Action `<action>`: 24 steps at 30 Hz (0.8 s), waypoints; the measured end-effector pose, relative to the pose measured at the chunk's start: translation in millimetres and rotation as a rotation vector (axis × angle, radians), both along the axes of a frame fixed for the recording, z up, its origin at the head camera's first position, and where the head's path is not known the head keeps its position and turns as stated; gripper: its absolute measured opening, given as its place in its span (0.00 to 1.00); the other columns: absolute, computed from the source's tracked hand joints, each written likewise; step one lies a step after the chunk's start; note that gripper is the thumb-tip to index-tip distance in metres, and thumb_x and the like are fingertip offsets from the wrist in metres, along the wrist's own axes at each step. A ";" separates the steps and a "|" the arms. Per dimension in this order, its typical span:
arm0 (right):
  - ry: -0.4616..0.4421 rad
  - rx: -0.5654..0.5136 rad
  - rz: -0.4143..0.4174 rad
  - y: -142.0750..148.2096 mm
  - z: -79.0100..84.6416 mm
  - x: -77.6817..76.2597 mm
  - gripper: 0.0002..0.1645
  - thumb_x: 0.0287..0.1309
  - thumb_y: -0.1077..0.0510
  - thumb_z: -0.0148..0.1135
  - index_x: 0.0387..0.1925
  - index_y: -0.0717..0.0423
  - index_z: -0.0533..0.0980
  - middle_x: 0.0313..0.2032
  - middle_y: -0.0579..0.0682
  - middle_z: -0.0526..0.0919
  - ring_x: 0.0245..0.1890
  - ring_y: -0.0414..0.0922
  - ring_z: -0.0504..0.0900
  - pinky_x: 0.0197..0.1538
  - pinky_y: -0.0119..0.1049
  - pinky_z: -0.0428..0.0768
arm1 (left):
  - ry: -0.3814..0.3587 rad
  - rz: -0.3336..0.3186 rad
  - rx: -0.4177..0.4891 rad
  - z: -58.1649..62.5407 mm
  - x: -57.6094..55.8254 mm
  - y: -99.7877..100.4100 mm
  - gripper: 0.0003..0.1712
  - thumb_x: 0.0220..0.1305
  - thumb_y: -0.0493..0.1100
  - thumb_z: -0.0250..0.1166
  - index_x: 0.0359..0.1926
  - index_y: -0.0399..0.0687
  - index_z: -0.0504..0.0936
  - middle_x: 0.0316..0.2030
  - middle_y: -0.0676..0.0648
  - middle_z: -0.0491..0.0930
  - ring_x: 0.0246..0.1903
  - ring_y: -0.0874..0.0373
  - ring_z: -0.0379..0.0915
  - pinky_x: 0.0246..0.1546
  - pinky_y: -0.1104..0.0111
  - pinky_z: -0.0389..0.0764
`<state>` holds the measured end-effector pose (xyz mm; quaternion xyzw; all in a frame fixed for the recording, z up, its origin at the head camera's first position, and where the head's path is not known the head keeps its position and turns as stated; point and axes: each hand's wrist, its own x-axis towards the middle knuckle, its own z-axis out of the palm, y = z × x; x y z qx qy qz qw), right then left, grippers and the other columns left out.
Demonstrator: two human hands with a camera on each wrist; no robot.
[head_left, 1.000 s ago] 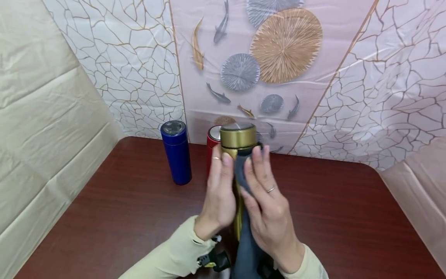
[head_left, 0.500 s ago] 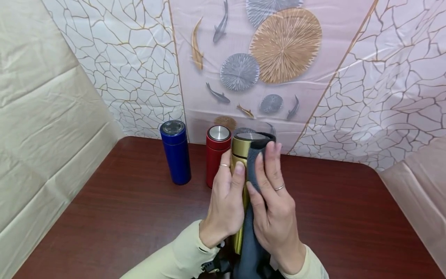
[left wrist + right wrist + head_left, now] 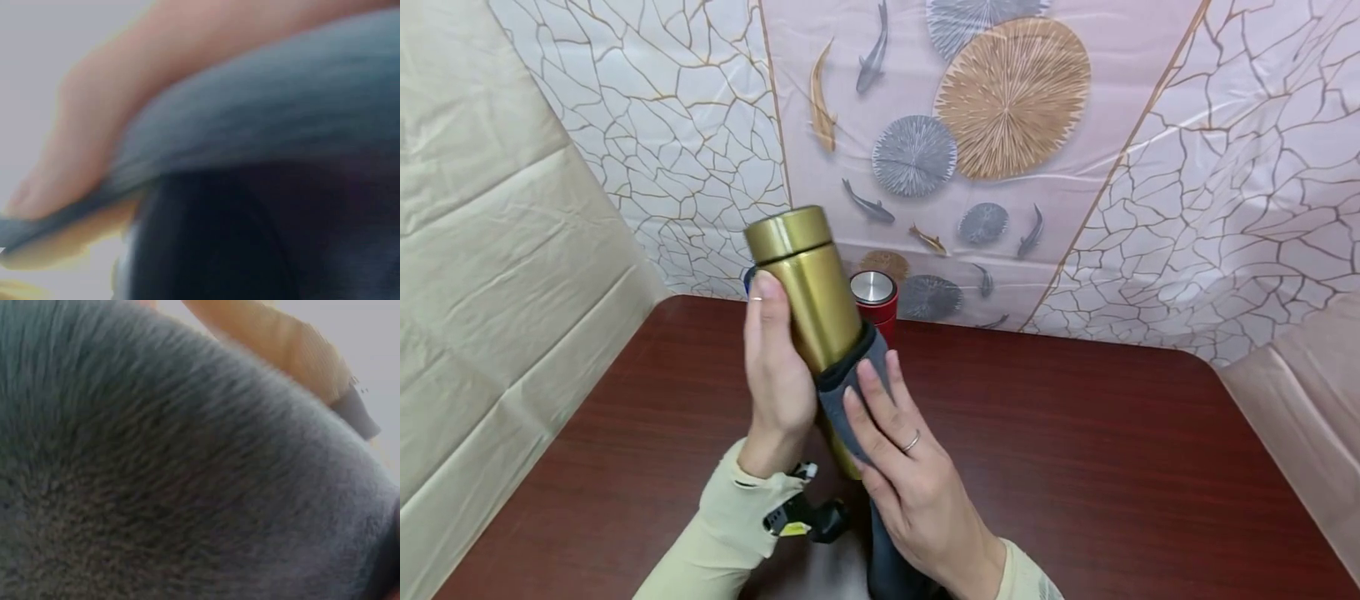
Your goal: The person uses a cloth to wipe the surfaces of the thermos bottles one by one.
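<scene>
A gold thermos bottle [image 3: 812, 300] is held up in the head view, its lid leaning to the left. My left hand [image 3: 778, 383] grips it from the left side, thumb along its body below the lid. Against the lower right of the bottle, my right hand [image 3: 917, 483] holds a grey cloth [image 3: 853, 408] with a black edge, its fingers lying along the fabric. The cloth hangs down toward the front. Up close, the cloth [image 3: 269, 112] fills much of the left wrist view, blurred. The right wrist view is mostly cloth [image 3: 187, 456] too.
A red thermos bottle [image 3: 876, 312] with a silver top stands at the back of the brown table [image 3: 1112, 467], partly behind the gold one. Only a sliver of a blue bottle [image 3: 748, 279] shows. Patterned fabric [image 3: 700, 125] hangs behind the table.
The gold bottle has moved left and upward and now tilts left, covering most of the blue bottle. The cloth sits lower on it, down from the lid. Both hands have shifted left.
</scene>
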<state>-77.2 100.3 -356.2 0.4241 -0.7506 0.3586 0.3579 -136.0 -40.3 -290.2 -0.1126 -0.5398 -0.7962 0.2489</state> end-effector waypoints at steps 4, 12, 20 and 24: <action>0.049 0.073 -0.014 -2.8 -8.2 -0.1 0.26 0.79 0.56 0.47 0.69 0.67 0.69 0.77 0.59 0.61 0.78 0.66 0.56 0.78 0.40 0.61 | -0.032 0.067 0.033 3.7 -6.9 -15.3 0.26 0.82 0.56 0.35 0.54 0.49 0.76 0.34 0.49 0.78 0.30 0.56 0.75 0.38 0.64 0.79; 0.049 0.129 -0.046 3.5 -11.1 -4.2 0.26 0.79 0.57 0.47 0.70 0.65 0.69 0.75 0.60 0.65 0.75 0.64 0.63 0.76 0.37 0.65 | -0.021 0.109 0.018 -1.0 -15.6 -17.0 0.21 0.82 0.55 0.36 0.51 0.51 0.73 0.31 0.50 0.76 0.27 0.56 0.74 0.35 0.64 0.78; 0.087 -0.175 -0.148 21.9 6.9 -9.0 0.25 0.78 0.59 0.49 0.63 0.75 0.72 0.63 0.65 0.79 0.67 0.44 0.77 0.68 0.29 0.74 | 0.035 -0.186 -0.119 -2.4 -8.8 -10.2 0.20 0.74 0.51 0.54 0.60 0.49 0.68 0.37 0.48 0.79 0.30 0.57 0.77 0.33 0.65 0.81; 0.018 -0.437 -0.392 32.6 14.8 -5.2 0.20 0.76 0.57 0.53 0.53 0.70 0.81 0.45 0.65 0.88 0.49 0.32 0.86 0.53 0.22 0.80 | 0.161 -0.172 -0.403 -6.2 -6.8 -0.6 0.37 0.58 0.47 0.76 0.64 0.48 0.68 0.48 0.49 0.81 0.40 0.55 0.79 0.42 0.63 0.82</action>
